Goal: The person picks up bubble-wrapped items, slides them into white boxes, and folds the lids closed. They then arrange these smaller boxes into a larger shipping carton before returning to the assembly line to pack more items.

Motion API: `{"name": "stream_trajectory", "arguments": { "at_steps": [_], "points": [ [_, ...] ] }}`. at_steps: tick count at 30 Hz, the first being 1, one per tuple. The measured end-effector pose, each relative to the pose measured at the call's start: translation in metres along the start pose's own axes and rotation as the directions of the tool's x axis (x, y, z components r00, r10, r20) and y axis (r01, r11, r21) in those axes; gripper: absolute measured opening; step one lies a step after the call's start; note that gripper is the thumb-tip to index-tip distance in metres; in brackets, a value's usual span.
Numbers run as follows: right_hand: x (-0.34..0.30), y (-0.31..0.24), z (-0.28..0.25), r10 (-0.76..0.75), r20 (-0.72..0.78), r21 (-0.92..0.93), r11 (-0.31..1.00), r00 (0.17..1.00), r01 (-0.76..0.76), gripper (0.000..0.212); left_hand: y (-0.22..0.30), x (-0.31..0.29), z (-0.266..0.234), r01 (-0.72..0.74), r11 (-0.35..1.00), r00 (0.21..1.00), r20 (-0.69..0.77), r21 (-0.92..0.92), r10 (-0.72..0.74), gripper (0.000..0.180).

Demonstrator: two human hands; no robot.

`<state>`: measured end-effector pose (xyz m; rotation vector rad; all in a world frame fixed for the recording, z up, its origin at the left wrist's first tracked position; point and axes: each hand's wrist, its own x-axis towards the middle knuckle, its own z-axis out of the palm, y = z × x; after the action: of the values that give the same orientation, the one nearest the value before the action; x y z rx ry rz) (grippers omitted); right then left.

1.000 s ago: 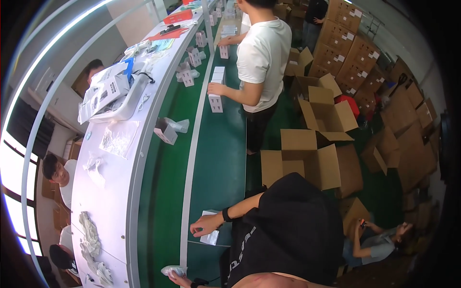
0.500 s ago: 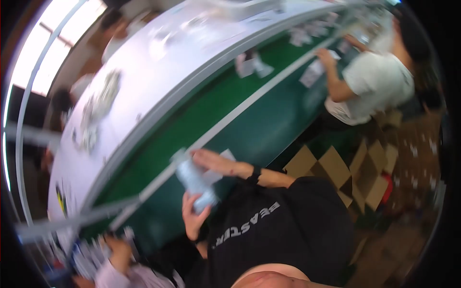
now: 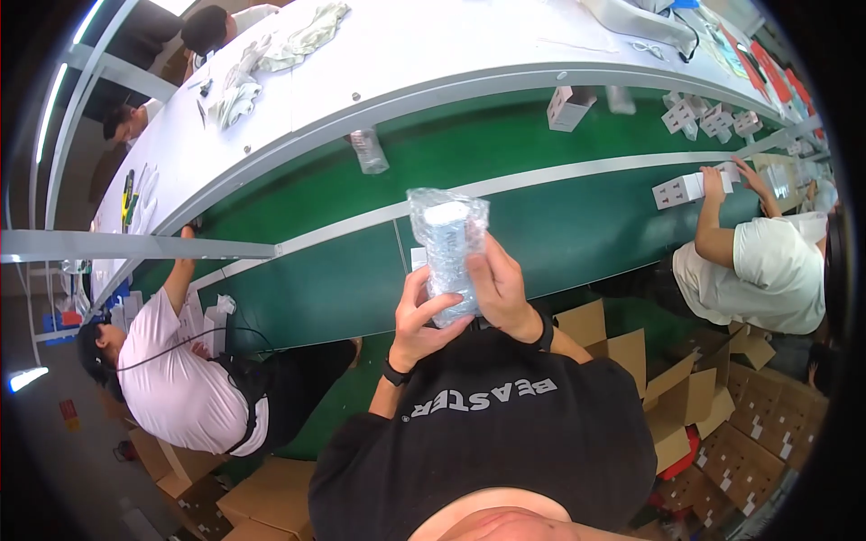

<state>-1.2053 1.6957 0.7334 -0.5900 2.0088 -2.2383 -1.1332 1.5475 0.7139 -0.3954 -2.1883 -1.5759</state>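
In front of my chest, above the green work surface, I hold a bubble-wrapped item (image 3: 448,252). It is pale blue under the clear wrap and stands roughly upright, with loose plastic spreading at its far end. My left hand (image 3: 420,326) grips its near left part, the thumb lying across the front. My right hand (image 3: 502,287) is closed around its right side. What lies inside the wrap cannot be made out. Just left of it, a small white piece (image 3: 419,258) lies on the green surface, partly hidden.
A green conveyor belt (image 3: 298,200) runs behind a pale divider strip, carrying a wrapped item (image 3: 368,151) and a white box (image 3: 570,108). Co-workers sit at left (image 3: 185,388) and right (image 3: 767,270). Open cardboard boxes (image 3: 672,397) stand at my right. A white table (image 3: 406,54) is beyond.
My view has turned and steadied. The wrapped item has gone from slanted to nearly upright, and my right hand has moved from its far end to its right side.
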Motion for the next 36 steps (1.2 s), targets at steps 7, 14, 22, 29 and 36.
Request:
{"name": "stream_trajectory", "arguments": {
  "at_steps": [7,14,22,29,36],
  "points": [
    [-0.002,-0.02,0.004,-0.513,0.007,-0.36,0.799,0.858,0.481,0.033,-0.016,-0.017,-0.004,0.126,0.879,0.988,-0.018,-0.46,-0.151,0.046],
    [-0.003,-0.032,0.008,-0.531,0.138,-0.348,0.764,0.836,0.543,0.04,-0.009,-0.024,-0.012,0.237,0.418,0.931,0.081,-0.877,-0.357,0.043],
    [0.004,-0.026,0.011,-0.427,0.035,-0.367,0.836,0.904,0.409,0.069,0.003,-0.001,-0.014,0.041,0.999,0.999,-0.029,0.024,-0.04,0.039],
    [0.006,-0.027,0.013,-0.18,0.155,-0.549,0.802,0.971,0.236,0.083,0.004,-0.003,0.006,-0.146,0.676,0.934,-0.125,0.722,0.335,0.032],
    [0.002,-0.026,0.009,-0.011,0.159,-0.366,0.928,0.987,0.069,0.076,0.011,-0.004,0.015,-0.084,0.718,0.952,-0.158,0.691,0.264,0.027]
  ]
}}
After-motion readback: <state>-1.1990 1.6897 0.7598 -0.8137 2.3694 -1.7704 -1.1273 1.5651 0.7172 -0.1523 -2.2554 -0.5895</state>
